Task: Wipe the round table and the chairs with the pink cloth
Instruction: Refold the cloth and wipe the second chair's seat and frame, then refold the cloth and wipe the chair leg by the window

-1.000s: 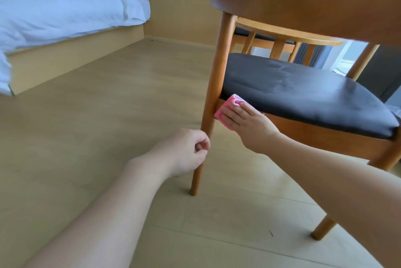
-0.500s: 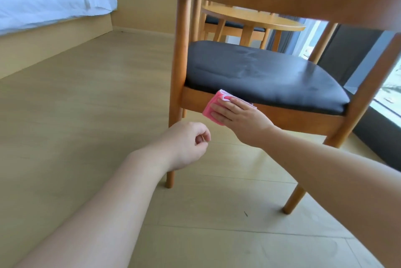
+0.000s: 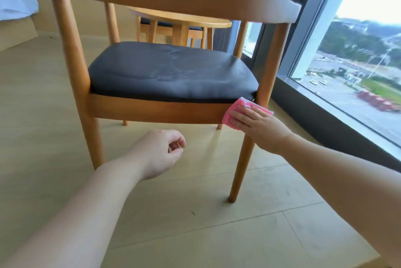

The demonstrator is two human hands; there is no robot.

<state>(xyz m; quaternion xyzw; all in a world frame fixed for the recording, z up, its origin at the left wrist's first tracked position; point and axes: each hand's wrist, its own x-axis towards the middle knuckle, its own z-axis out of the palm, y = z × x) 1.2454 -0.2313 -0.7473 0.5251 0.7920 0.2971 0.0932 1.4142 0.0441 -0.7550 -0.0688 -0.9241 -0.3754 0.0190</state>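
I count two wooden black-cushioned chairs, nearest (image 3: 152, 76), one pink cloth (image 3: 236, 113) flat under my right hand (image 3: 258, 124) at seat rail's right corner, straight fingers pressing, left hand (image 3: 156, 152) loosely curled, empty

We are looking at a honey-brown wooden chair (image 3: 71, 55) carrying a plain black seat cushion (image 3: 169, 72). We are seeing a pink cloth (image 3: 233, 115) with a pale edge against its frame. The floor (image 3: 217, 213) is showing pale beige, unpatterned.
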